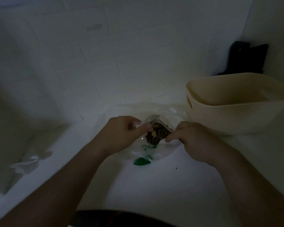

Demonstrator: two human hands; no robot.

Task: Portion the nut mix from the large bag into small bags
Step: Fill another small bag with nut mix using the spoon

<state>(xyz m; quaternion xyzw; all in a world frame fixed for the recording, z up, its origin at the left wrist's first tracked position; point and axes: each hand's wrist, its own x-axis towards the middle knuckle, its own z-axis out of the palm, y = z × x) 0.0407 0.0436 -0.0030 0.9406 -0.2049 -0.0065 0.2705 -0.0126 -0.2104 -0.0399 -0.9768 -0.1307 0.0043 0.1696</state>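
A small clear bag (156, 134) filled with dark brown nut mix hangs between my hands above the white table. My left hand (121, 133) pinches its upper left edge with thumb and fingers. My right hand (187, 138) pinches the right edge, fingers curled. Under and behind the small bag lies a large clear plastic bag (164, 110), spread flat and mostly see-through. A green scoop-like piece (141, 161) lies just below the small bag, partly under the plastic.
A cream plastic bin (236, 104) stands at the right, close to my right hand. A dark object (247, 58) leans against the tiled wall behind it. Crumpled clear plastic (31, 161) lies at the left, off the table's edge. The scene is dim.
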